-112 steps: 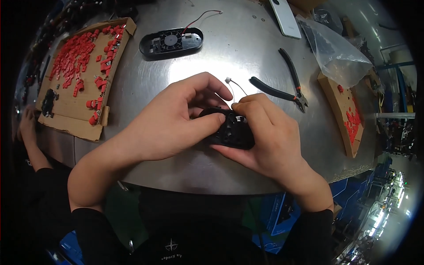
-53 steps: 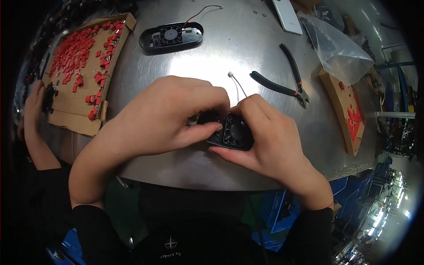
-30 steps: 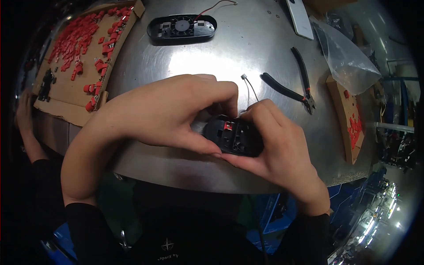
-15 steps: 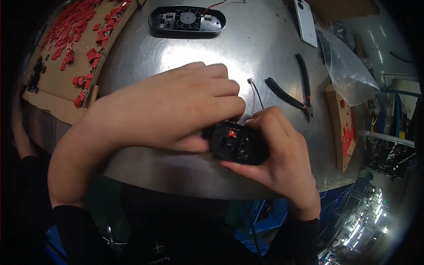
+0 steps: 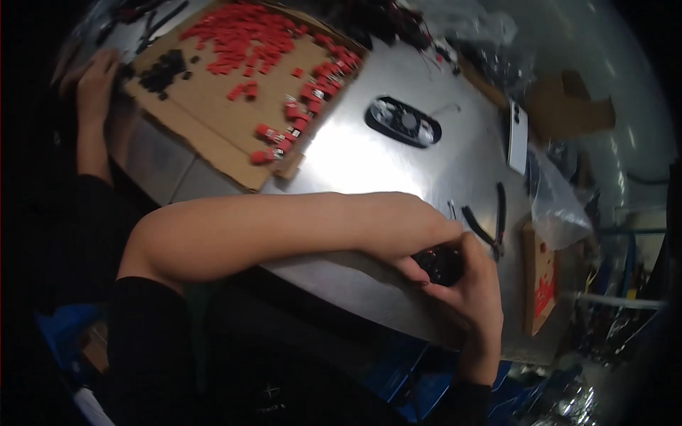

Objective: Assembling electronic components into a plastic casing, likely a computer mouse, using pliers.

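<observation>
Now, entries run left to right across the head view.

Co-worker's hand: another person's hand [image 5: 96, 78] rests at the far left edge of the table, beside the cardboard sheet; it is not the wearer's.

Cardboard sheet: a flat brown sheet [image 5: 206, 121] lies upper left on the metal table [image 5: 355, 163], strewn with small red parts [image 5: 245, 32] and a cluster of small black parts [image 5: 165, 69].

Left hand: the left hand [image 5: 412, 231] comes in on a bare forearm that crosses the picture nearly level from the left. Its fingers curl down and rightward onto the small black housing [image 5: 440, 263], closed on its left side.

Small black housing: it sits low and right of centre, near the table's close edge, pinched between both hands. Mostly covered, so its long axis cannot be told.

Right hand: the right hand [image 5: 476, 291] rises from the lower edge, palm toward the left, cupping the housing from below and from the right, thumb over its top. Clamped.

Relation: the housing lies directly between the two hands, touching both; neither is nearer. The hands are together, fingertips almost meeting over it.

Oval black part: an oval black casing [image 5: 403, 122] lies well apart, further up the table.

Cutters: black-handled pliers [image 5: 486, 227] lie just right of the hands, handles pointing up and away.

Far right: a pale flat device [image 5: 517, 136], a clear plastic bag [image 5: 558, 206] and a second cardboard piece with red parts [image 5: 540, 284].
</observation>
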Tool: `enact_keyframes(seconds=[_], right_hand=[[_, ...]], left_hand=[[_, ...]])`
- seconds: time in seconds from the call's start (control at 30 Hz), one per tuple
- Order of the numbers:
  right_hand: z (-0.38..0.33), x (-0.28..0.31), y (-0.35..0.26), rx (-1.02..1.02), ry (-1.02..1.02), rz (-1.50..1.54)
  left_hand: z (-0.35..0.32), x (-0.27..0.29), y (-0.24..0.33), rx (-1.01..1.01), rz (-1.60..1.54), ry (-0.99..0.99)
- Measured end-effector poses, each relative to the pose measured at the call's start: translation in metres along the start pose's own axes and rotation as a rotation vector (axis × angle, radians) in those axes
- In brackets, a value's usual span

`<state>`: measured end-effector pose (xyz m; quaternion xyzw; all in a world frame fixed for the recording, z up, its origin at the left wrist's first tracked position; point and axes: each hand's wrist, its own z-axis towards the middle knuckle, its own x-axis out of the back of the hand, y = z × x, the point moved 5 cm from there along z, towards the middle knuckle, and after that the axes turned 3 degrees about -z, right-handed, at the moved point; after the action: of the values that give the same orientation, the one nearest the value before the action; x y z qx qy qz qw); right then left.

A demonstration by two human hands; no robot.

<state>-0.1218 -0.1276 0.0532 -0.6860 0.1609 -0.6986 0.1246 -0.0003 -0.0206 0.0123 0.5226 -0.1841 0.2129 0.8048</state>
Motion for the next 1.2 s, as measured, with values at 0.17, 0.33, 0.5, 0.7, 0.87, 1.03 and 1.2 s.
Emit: enact_keyframes(seconds=[0.17,0.33,0.5,0.7,0.87,1.03,1.2], right_hand=[[0.008,0.042,-0.012,0.069,0.093,-0.041],[0.077,0.054,-0.073,0.133,0.26,-0.038],[0.193,-0.024,-0.159,0.552,0.005,-0.113],[0.264,-0.093,-0.209,0.854,0.015,-0.261],[0.257,-0.074,-0.206,0.84,0.076,-0.276],[0.18,0.0,-0.16,0.542,0.093,0.051],[0.09,0.049,0.01,-0.12,0.159,0.068]], left_hand=[[-0.001,-0.001,-0.007,0.088,-0.037,-0.053],[0.003,-0.006,-0.01,0.102,0.009,-0.113],[-0.011,0.007,0.015,0.26,-0.091,-0.125],[-0.002,-0.02,-0.016,0.161,-0.075,-0.191],[0.001,-0.017,-0.006,0.261,-0.145,-0.262],[-0.005,-0.005,-0.013,-0.015,-0.009,0.0],[-0.001,0.008,-0.004,0.089,0.07,-0.071]])
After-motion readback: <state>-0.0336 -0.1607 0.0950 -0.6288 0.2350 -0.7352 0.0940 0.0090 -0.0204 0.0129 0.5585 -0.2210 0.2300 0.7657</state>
